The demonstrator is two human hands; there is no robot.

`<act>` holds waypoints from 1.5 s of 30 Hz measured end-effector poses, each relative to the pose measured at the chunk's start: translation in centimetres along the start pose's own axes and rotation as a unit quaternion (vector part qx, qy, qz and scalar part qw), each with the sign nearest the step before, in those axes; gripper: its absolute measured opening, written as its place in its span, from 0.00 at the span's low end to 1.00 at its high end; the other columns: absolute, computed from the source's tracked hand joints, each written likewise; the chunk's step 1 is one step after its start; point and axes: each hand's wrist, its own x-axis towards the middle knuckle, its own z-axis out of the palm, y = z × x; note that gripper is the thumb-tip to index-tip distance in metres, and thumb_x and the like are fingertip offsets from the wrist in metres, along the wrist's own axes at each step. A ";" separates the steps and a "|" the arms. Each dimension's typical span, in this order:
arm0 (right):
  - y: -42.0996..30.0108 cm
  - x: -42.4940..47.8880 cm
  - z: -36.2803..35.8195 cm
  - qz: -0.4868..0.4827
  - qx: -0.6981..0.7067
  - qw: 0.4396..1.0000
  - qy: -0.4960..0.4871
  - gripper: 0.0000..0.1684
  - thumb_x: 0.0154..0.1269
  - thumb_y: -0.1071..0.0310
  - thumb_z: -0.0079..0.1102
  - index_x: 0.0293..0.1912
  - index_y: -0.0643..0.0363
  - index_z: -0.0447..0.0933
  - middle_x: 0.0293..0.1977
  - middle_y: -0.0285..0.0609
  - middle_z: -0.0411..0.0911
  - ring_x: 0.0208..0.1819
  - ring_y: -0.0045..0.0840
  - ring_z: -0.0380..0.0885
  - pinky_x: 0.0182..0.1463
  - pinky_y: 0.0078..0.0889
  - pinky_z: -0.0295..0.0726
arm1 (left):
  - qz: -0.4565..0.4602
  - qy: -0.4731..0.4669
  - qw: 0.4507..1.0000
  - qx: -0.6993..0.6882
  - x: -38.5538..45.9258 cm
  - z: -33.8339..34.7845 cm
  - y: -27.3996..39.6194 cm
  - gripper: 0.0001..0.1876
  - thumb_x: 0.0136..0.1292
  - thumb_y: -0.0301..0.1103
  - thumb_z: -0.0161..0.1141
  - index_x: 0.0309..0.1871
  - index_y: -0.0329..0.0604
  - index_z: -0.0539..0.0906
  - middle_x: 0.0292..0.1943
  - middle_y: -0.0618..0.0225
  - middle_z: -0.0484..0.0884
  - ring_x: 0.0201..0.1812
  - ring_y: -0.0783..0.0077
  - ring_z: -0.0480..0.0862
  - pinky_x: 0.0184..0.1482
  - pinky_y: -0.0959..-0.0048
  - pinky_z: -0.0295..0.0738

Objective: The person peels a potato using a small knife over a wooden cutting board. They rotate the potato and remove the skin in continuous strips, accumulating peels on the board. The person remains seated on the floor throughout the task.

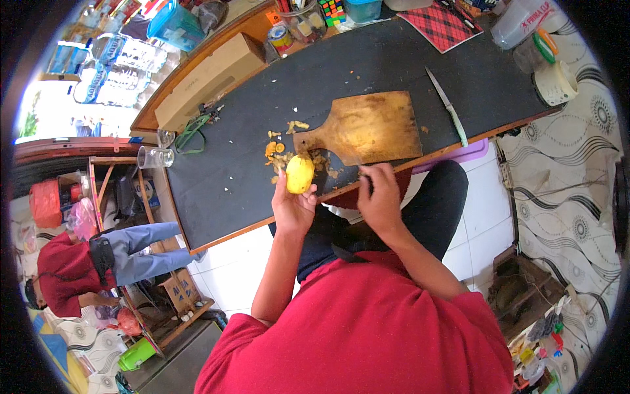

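Observation:
A peeled yellow potato (pixel 299 174) is held upright in my left hand (pixel 294 209), above the near side of the black table. Brown peelings (pixel 281 161) lie around and behind the potato, with some orange slices (pixel 274 147) among them. My right hand (pixel 380 194) is curled at the table's front edge, just below the wooden cutting board (pixel 376 128). A faint blurred shape shows by its fingertips, and I cannot tell whether it holds something. To the right of the board lies a knife (pixel 449 109) with a pale green handle.
Along the back stand a cardboard box (pixel 211 81), a jar (pixel 305 24), a puzzle cube (pixel 332 12) and a red plaid notebook (pixel 440 27). Plastic cups (pixel 534 54) stand at the right end. Glasses (pixel 155 156) are at the left corner. Another person (pixel 78 268) is beyond the left end.

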 end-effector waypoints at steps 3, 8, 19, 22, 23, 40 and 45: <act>1.9 -0.6 -2.0 0.067 -0.003 0.998 0.021 0.15 0.70 0.79 0.60 0.56 0.66 0.80 0.49 0.56 0.79 0.50 0.52 0.82 0.55 0.49 0.81 | -0.013 -0.030 0.999 -0.003 0.8 -0.4 -0.4 0.22 0.86 0.54 0.51 0.68 0.50 0.81 0.53 0.69 0.90 0.43 0.68 0.90 0.38 0.74 0.85; 3.9 -1.1 -5.1 0.234 0.203 0.951 -0.013 0.14 0.81 0.76 0.57 0.61 0.64 0.80 0.44 0.35 0.83 0.32 0.12 0.76 0.35 0.19 0.76 | -0.028 -0.106 0.994 0.006 1.7 0.6 -1.3 0.24 0.86 0.51 0.52 0.71 0.43 0.77 0.55 0.59 0.89 0.46 0.58 0.92 0.43 0.66 0.87; -5.1 3.1 -9.6 0.196 0.244 0.940 -0.137 0.12 0.83 0.61 0.60 0.52 0.62 0.78 0.40 0.44 0.84 0.40 0.30 0.85 0.49 0.33 0.82 | -0.051 -0.176 0.982 0.033 0.1 5.6 -1.0 0.28 0.84 0.48 0.55 0.75 0.37 0.70 0.57 0.52 0.86 0.42 0.52 0.92 0.39 0.66 0.89; -6.5 4.0 -10.6 0.144 0.197 0.953 -0.180 0.14 0.82 0.61 0.61 0.54 0.61 0.78 0.41 0.50 0.84 0.42 0.40 0.88 0.47 0.38 0.84 | -0.059 -0.153 0.986 0.032 -0.4 6.3 -0.9 0.25 0.85 0.48 0.54 0.72 0.38 0.71 0.56 0.52 0.87 0.42 0.54 0.92 0.39 0.66 0.90; -6.9 4.2 -10.7 0.127 0.185 0.958 -0.181 0.14 0.81 0.61 0.61 0.55 0.61 0.78 0.42 0.52 0.85 0.43 0.44 0.88 0.46 0.41 0.85 | -0.058 -0.145 0.987 0.034 -0.7 6.6 -0.8 0.25 0.85 0.48 0.54 0.71 0.39 0.72 0.55 0.51 0.87 0.42 0.55 0.92 0.40 0.66 0.90; -8.0 4.5 -11.8 -0.005 0.037 0.975 -0.218 0.35 0.81 0.58 0.59 0.81 0.54 0.65 0.54 0.56 0.88 0.45 0.51 0.90 0.44 0.54 0.87 | -0.007 -0.136 0.991 0.016 -3.2 9.6 -0.8 0.15 0.84 0.36 0.57 0.66 0.44 0.70 0.63 0.49 0.83 0.57 0.42 0.91 0.53 0.50 0.94; -8.2 4.6 -11.9 -0.035 0.007 0.980 -0.196 0.39 0.79 0.58 0.60 0.82 0.53 0.62 0.51 0.54 0.88 0.42 0.50 0.90 0.41 0.54 0.87 | 0.021 -0.206 0.978 0.014 -3.2 8.7 -0.5 0.17 0.81 0.31 0.60 0.67 0.46 0.70 0.68 0.52 0.80 0.65 0.46 0.87 0.61 0.45 0.91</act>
